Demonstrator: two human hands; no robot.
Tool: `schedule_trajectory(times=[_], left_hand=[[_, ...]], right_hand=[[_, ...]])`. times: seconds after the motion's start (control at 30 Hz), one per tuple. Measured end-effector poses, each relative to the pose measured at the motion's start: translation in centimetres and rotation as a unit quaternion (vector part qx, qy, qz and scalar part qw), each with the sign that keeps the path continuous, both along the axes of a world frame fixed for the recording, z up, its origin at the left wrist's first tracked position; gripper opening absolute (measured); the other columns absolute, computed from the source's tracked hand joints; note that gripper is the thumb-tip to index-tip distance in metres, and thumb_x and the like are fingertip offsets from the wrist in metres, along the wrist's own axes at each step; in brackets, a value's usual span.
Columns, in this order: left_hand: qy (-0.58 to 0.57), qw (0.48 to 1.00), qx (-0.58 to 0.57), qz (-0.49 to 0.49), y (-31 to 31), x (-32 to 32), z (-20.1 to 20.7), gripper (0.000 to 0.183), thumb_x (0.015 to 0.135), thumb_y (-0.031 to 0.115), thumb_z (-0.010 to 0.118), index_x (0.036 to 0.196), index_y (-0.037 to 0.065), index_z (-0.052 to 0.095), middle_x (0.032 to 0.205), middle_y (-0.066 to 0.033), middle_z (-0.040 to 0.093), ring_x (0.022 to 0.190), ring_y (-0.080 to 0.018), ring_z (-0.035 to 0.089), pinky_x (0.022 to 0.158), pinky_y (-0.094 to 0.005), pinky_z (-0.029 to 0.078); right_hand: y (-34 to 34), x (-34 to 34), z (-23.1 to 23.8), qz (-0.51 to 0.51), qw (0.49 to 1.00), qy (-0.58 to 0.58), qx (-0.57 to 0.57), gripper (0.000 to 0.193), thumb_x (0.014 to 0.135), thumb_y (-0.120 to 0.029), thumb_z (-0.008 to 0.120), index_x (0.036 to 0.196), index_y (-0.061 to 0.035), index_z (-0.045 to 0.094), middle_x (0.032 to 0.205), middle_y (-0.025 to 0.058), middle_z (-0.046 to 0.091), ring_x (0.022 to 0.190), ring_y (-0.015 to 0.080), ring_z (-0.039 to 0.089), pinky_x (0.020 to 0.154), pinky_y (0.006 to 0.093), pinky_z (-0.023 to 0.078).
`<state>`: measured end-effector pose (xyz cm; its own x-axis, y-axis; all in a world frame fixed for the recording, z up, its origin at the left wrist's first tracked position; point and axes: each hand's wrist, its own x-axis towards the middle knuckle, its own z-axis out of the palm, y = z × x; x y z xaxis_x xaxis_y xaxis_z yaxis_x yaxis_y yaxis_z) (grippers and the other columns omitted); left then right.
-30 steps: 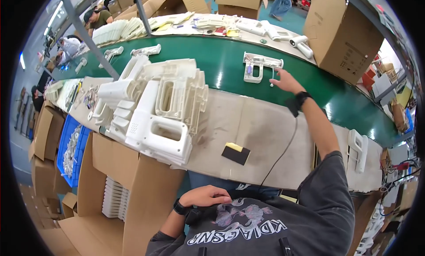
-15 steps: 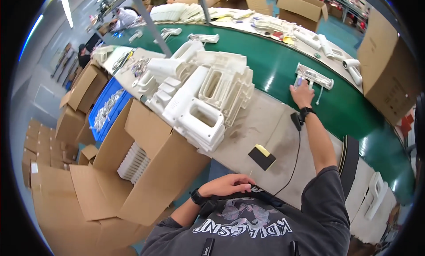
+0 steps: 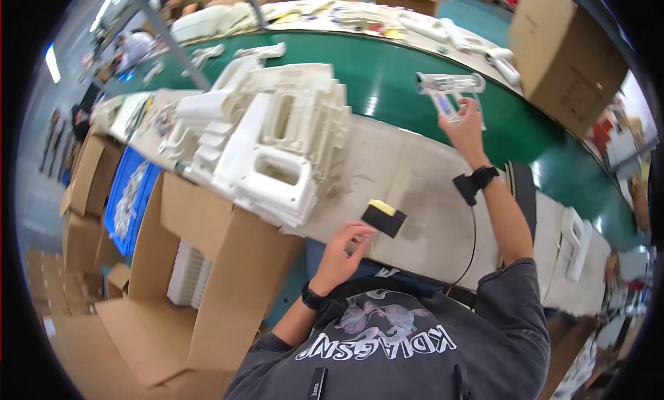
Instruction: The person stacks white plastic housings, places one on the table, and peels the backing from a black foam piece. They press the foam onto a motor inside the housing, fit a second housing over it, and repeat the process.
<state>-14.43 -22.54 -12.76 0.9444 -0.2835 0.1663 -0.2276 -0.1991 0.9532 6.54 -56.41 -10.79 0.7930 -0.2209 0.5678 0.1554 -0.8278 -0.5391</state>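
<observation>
My right hand (image 3: 465,127) grips the looped handle of a white plastic appliance housing (image 3: 449,84), holding it over the green conveyor belt (image 3: 394,68). The housing has a tube-shaped body with a round end, and clear and bluish parts show inside it. A black cuff with a cable sits at my right wrist. Over the near table edge, my left hand (image 3: 342,251) has loosely bent fingers, its thumb apart, and nothing visible in them. Just beyond its fingertips lies a black pad with yellow sticky notes (image 3: 384,217).
White plastic housing shells (image 3: 266,141) are stacked on the worktable (image 3: 408,168) to the left. Below them stands an open cardboard box (image 3: 232,282) with white parts, beside a blue bin (image 3: 144,192). Another white handle shell (image 3: 575,244) lies at right. A large carton (image 3: 567,54) stands beyond the belt.
My right hand has lifted the white housing off the belt and turned it. My left hand has moved forward toward the black pad. The whole view has shifted.
</observation>
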Motion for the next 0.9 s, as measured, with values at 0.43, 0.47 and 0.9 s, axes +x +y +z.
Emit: schedule_trajectory(times=[0.43,0.47,0.9], left_hand=[[-0.049,0.985,0.158,0.052,-3.4,3.8,-2.0,0.061,0.085,0.022,0.077,0.135,0.004,0.048,0.127,-0.0132,0.056,0.120,-0.0308,0.049,0.099,-0.0412,0.040],[-0.052,0.980,0.181,0.055,-3.5,3.8,-2.5,0.072,0.082,0.027,0.080,0.139,0.003,0.043,0.127,-0.0146,0.054,0.123,-0.0347,0.046,0.103,-0.0454,0.037],[0.130,0.981,0.143,0.010,-1.1,4.5,-2.0,0.030,0.074,0.011,0.085,0.095,-0.001,0.068,0.101,-0.0080,0.061,0.088,-0.0163,0.061,0.078,-0.0290,0.048]], right_hand=[[8.4,-23.7,-3.0,-0.072,0.990,0.033,0.118,0.055,0.071,-0.013,0.083,0.113,-0.0021,0.049,0.104,0.0097,0.047,0.095,0.0221,0.049,0.088,0.0352,0.042],[8.8,-24.4,-3.3,-0.081,0.988,0.039,0.126,0.054,0.072,-0.013,0.083,0.112,-0.0029,0.049,0.105,0.0098,0.047,0.096,0.0226,0.048,0.089,0.0358,0.042],[10.5,-25.5,-4.1,0.011,0.989,0.133,0.057,0.049,0.072,-0.019,0.087,0.111,-0.0047,0.060,0.093,0.0090,0.061,0.110,0.0299,0.047,0.092,0.0420,0.043]])
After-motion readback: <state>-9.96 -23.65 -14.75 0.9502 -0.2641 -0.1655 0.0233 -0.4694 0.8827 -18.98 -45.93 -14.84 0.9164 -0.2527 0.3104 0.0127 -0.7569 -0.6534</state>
